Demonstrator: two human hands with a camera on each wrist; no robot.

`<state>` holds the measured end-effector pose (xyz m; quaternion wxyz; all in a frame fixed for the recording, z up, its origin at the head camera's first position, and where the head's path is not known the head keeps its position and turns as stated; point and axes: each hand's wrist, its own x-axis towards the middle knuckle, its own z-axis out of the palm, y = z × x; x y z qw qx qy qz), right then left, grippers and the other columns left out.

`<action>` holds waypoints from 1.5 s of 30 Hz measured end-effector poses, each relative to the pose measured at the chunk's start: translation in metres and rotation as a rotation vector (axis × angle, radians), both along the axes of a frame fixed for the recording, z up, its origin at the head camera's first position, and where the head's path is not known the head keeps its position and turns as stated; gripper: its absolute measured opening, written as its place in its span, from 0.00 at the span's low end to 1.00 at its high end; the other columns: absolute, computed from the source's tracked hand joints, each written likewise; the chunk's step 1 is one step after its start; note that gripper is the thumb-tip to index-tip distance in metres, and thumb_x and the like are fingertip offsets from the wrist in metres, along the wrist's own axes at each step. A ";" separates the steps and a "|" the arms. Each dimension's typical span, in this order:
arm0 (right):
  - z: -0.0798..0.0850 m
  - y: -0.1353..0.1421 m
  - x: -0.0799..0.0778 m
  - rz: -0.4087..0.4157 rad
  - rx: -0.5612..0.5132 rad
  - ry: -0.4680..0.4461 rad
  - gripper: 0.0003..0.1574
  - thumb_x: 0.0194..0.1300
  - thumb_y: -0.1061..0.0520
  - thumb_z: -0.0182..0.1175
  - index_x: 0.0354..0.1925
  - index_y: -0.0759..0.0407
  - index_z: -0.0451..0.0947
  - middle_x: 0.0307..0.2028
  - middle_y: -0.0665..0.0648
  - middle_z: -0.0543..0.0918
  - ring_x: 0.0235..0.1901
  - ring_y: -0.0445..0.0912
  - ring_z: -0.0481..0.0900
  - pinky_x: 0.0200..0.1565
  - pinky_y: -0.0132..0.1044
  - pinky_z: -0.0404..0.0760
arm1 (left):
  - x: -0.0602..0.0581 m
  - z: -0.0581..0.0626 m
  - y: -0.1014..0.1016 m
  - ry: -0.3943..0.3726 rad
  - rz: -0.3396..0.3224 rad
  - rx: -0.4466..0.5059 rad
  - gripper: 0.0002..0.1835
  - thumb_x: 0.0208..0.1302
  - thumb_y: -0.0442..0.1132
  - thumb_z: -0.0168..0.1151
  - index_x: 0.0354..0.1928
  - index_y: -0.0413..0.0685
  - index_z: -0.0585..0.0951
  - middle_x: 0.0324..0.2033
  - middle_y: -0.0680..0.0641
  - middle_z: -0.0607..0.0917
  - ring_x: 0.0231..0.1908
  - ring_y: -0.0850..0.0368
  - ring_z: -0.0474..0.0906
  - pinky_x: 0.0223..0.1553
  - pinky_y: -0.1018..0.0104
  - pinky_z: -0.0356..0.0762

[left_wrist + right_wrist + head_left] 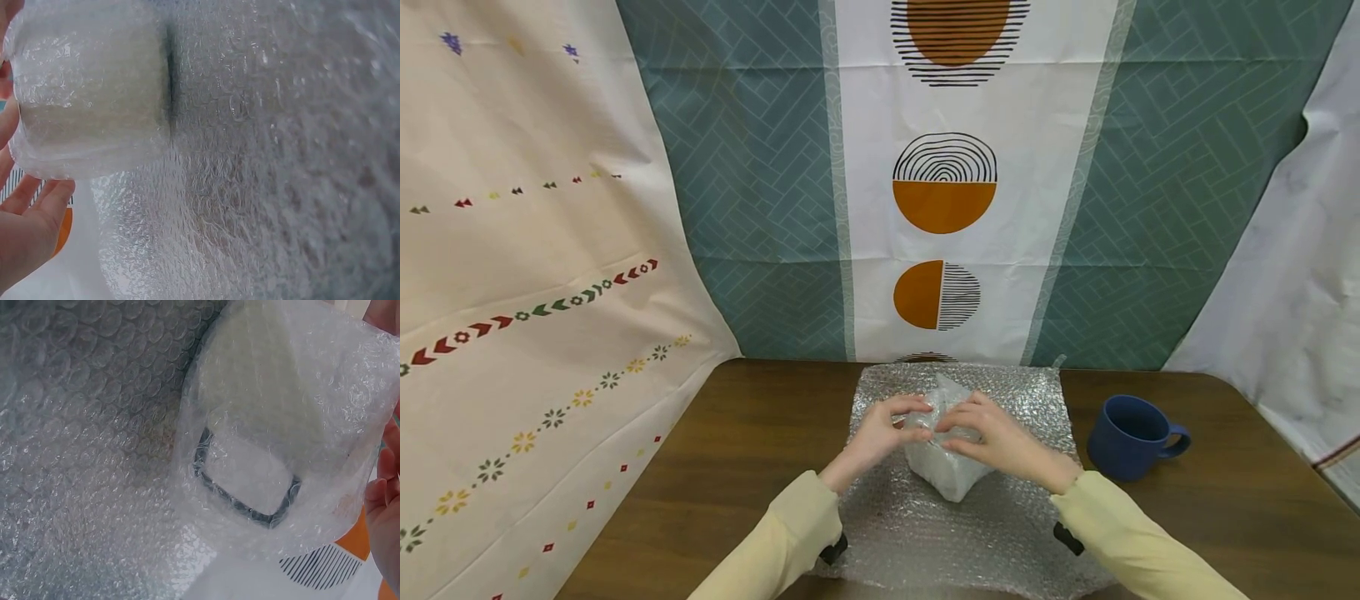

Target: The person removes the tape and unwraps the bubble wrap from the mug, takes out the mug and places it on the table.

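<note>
A pale mug (94, 106) wrapped in clear bubble wrap stands on a larger bubble wrap sheet (947, 546). Through the wrapping, the right wrist view shows its dark-edged handle (228, 497). In the head view the bundle (951, 479) looks whitish, with a loose corner of wrap sticking up at the top. My left hand (880, 433) holds the wrap at the upper left, thumb and fingers bent around its edge. From the other side, my right hand (996, 433) grips the wrap near the top. Some fingertips are hidden by the wrap.
A blue mug (1127, 437) stands on the brown table (760, 433) to the right of the sheet, handle pointing right. A patterned cloth (760, 183) hangs behind the table, and light cloths hang at both sides.
</note>
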<state>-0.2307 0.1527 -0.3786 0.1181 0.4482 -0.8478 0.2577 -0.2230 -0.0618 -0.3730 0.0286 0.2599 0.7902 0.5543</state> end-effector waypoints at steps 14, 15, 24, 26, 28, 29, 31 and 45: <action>-0.002 -0.007 -0.001 -0.040 0.013 0.058 0.04 0.54 0.54 0.66 0.31 0.47 0.79 0.32 0.42 0.73 0.32 0.39 0.62 0.33 0.33 0.67 | 0.000 -0.001 0.001 0.006 -0.004 -0.005 0.19 0.56 0.31 0.63 0.50 0.32 0.77 0.56 0.35 0.68 0.57 0.41 0.62 0.51 0.45 0.64; -0.003 -0.007 -0.002 -0.039 0.009 0.056 0.04 0.53 0.54 0.66 0.30 0.47 0.79 0.31 0.41 0.72 0.31 0.39 0.62 0.32 0.33 0.67 | -0.001 -0.001 0.001 0.008 -0.002 -0.005 0.19 0.56 0.31 0.63 0.50 0.32 0.77 0.56 0.35 0.69 0.56 0.41 0.63 0.51 0.45 0.64; -0.002 -0.007 -0.003 -0.080 -0.058 -0.005 0.06 0.54 0.57 0.63 0.28 0.51 0.74 0.30 0.42 0.72 0.31 0.41 0.62 0.31 0.34 0.67 | -0.005 -0.007 0.001 0.021 0.010 -0.006 0.18 0.55 0.31 0.64 0.49 0.33 0.77 0.55 0.36 0.70 0.56 0.42 0.64 0.50 0.45 0.65; -0.001 -0.006 -0.002 -0.072 -0.084 -0.051 0.05 0.56 0.57 0.61 0.28 0.51 0.73 0.30 0.42 0.72 0.31 0.43 0.63 0.32 0.36 0.67 | -0.005 -0.006 0.001 0.022 0.013 -0.013 0.18 0.55 0.31 0.64 0.49 0.33 0.77 0.55 0.37 0.71 0.56 0.42 0.64 0.50 0.45 0.66; 0.000 -0.005 -0.002 -0.062 -0.114 -0.094 0.03 0.58 0.57 0.60 0.29 0.51 0.73 0.31 0.43 0.72 0.33 0.44 0.64 0.34 0.37 0.69 | -0.002 -0.002 0.001 0.021 0.013 -0.017 0.18 0.55 0.30 0.64 0.49 0.32 0.77 0.55 0.35 0.70 0.55 0.41 0.64 0.50 0.45 0.66; 0.000 -0.004 -0.002 -0.054 -0.135 -0.114 0.03 0.58 0.57 0.59 0.30 0.52 0.73 0.32 0.43 0.72 0.34 0.44 0.65 0.34 0.37 0.69 | -0.001 -0.001 0.001 0.026 0.013 -0.017 0.18 0.55 0.30 0.64 0.49 0.31 0.77 0.54 0.35 0.71 0.55 0.41 0.64 0.49 0.45 0.66; 0.000 -0.002 -0.004 -0.050 -0.177 -0.149 0.03 0.58 0.59 0.59 0.31 0.52 0.73 0.32 0.43 0.73 0.35 0.45 0.67 0.34 0.38 0.70 | -0.003 -0.003 0.001 0.031 0.013 -0.008 0.18 0.55 0.30 0.64 0.48 0.31 0.77 0.54 0.35 0.71 0.55 0.40 0.64 0.49 0.44 0.66; 0.008 0.012 -0.018 -0.193 -0.363 -0.234 0.02 0.61 0.64 0.57 0.34 0.58 0.75 0.34 0.52 0.74 0.32 0.48 0.70 0.35 0.43 0.70 | -0.020 -0.028 0.000 0.032 0.040 -0.006 0.18 0.53 0.35 0.67 0.48 0.40 0.80 0.54 0.42 0.73 0.55 0.47 0.66 0.49 0.48 0.67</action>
